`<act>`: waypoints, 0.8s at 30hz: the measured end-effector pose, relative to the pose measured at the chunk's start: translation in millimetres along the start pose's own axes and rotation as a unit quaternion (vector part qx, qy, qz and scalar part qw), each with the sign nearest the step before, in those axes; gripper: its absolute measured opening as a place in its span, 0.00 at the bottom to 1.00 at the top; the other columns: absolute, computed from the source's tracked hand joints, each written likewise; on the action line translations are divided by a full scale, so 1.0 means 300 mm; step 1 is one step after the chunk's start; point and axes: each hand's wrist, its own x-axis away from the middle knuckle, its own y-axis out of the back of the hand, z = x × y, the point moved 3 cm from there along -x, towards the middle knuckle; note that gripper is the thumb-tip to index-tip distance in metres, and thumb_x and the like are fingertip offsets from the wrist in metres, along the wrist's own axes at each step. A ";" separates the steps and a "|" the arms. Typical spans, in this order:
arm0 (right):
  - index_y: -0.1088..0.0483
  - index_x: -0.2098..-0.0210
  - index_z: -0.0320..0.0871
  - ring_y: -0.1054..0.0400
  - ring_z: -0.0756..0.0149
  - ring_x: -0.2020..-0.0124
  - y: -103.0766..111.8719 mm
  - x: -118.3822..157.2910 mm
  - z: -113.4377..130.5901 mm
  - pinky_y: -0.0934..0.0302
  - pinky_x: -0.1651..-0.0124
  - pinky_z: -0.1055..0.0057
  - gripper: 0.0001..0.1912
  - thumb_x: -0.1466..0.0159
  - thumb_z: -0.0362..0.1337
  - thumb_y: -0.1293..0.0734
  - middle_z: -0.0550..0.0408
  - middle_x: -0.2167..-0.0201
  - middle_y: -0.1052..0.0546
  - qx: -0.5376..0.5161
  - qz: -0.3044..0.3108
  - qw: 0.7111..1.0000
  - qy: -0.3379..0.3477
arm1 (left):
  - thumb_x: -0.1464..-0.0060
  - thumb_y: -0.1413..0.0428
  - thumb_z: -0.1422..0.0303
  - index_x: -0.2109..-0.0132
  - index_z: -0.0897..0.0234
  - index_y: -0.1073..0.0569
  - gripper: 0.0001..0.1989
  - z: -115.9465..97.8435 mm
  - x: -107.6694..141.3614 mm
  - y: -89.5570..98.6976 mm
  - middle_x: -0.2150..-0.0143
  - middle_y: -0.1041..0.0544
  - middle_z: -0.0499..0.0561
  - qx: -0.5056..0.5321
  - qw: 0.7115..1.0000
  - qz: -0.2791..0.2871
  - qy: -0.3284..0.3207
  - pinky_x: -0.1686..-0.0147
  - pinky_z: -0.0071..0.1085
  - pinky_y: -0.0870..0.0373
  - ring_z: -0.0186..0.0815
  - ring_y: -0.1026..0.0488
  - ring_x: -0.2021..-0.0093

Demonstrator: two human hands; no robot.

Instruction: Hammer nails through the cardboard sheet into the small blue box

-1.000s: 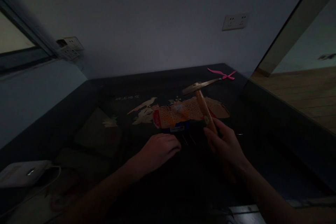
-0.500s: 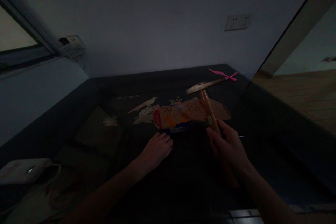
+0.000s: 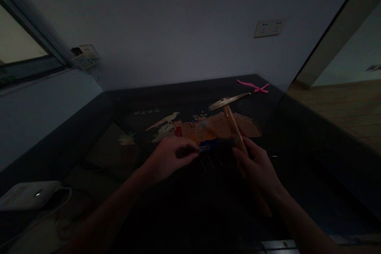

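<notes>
My right hand (image 3: 257,162) is closed around the wooden handle of a hammer (image 3: 235,129). The hammer's long, thin head points up and away, above the tabletop. My left hand (image 3: 169,156) is raised over the table, with thumb and index finger curled together in a pinch at the left end of a small blue packet (image 3: 209,145). Whatever lies between those fingertips is hidden. Behind the packet lies a flat orange speckled wrapper (image 3: 202,127). Several thin, shiny slivers that look like nails (image 3: 210,161) rest on the dark surface between my hands.
The dark glossy table (image 3: 190,214) has a pale bird-and-flower picture (image 3: 166,121). A pink ribbon-like thing (image 3: 258,87) lies at the back right. On the left is a white box (image 3: 28,196) with a cable. Wall sockets (image 3: 268,27) are on the wall behind.
My left hand has risen from the tabletop and turned, its fingers now curled into a pinch by the blue packet. The hammer has shifted slightly left in my right hand's grip.
</notes>
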 end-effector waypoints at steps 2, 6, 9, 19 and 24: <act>0.37 0.49 0.44 0.45 0.75 0.87 -0.005 0.000 -0.001 0.49 0.87 0.79 0.20 0.39 0.44 0.37 0.66 0.84 0.39 -0.003 0.010 1.000 -0.001 | 0.50 0.43 0.67 0.65 0.62 0.25 0.05 0.036 -0.065 0.046 0.68 0.22 0.47 0.011 0.992 -0.124 0.038 0.63 0.27 0.31 0.33 0.26 0.66; 0.35 0.53 0.42 0.44 0.74 0.85 -0.008 -0.003 0.001 0.48 0.85 0.79 0.17 0.39 0.44 0.36 0.65 0.82 0.38 0.005 0.006 1.000 0.018 | 0.50 0.44 0.68 0.66 0.65 0.25 0.06 0.117 -0.187 0.035 0.67 0.22 0.50 0.068 0.969 -0.236 0.030 0.60 0.29 0.30 0.34 0.26 0.65; 0.34 0.55 0.42 0.43 0.74 0.85 -0.009 -0.006 -0.004 0.49 0.85 0.79 0.16 0.39 0.43 0.36 0.64 0.82 0.38 0.003 0.003 1.000 0.012 | 0.50 0.44 0.68 0.67 0.65 0.25 0.06 0.158 -0.232 -0.016 0.66 0.22 0.50 0.087 0.965 -0.245 0.034 0.60 0.31 0.30 0.35 0.26 0.64; 0.35 0.50 0.41 0.44 0.74 0.86 -0.011 -0.003 -0.009 0.49 0.86 0.78 0.20 0.39 0.44 0.37 0.65 0.83 0.38 0.025 0.014 1.000 -0.007 | 0.51 0.44 0.72 0.68 0.67 0.27 0.03 0.194 -0.235 -0.072 0.68 0.23 0.50 0.113 0.968 -0.222 0.042 0.64 0.29 0.30 0.34 0.25 0.65; 0.34 0.53 0.41 0.43 0.74 0.84 -0.012 0.000 -0.006 0.48 0.85 0.78 0.18 0.39 0.44 0.37 0.63 0.81 0.37 0.037 0.019 0.999 0.007 | 0.51 0.44 0.73 0.68 0.66 0.27 0.02 0.205 -0.239 -0.081 0.68 0.24 0.49 0.096 0.971 -0.218 0.027 0.63 0.29 0.30 0.33 0.26 0.66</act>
